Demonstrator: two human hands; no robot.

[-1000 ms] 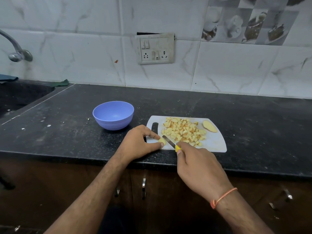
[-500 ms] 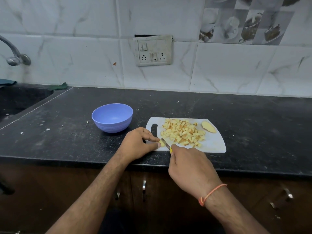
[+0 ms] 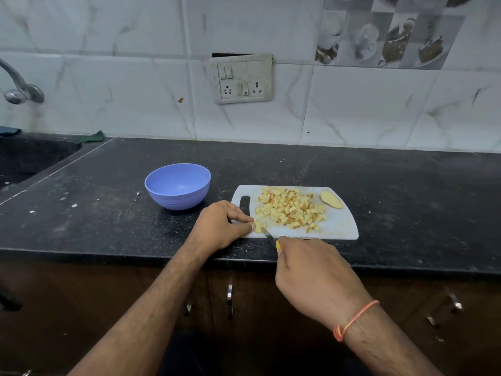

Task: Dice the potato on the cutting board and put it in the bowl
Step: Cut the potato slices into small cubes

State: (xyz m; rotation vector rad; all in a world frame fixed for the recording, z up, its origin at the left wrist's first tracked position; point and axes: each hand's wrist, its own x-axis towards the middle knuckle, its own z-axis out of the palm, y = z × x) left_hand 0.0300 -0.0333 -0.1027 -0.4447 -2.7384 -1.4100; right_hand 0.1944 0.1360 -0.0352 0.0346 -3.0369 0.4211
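Head view: knife [image 3: 268, 235] beside potato piece [image 3: 259, 225]

Black counter [image 3: 379, 185] (bowl [image 3: 177, 185], cutting board [image 3: 336, 226])

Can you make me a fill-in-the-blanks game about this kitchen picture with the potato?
1. The bowl is the colour ____.
2. The right hand holds a ____.
3. The diced potato lies on the white cutting ____.
4. The left hand pinches a small piece of ____.

Missing words: blue, knife, board, potato.
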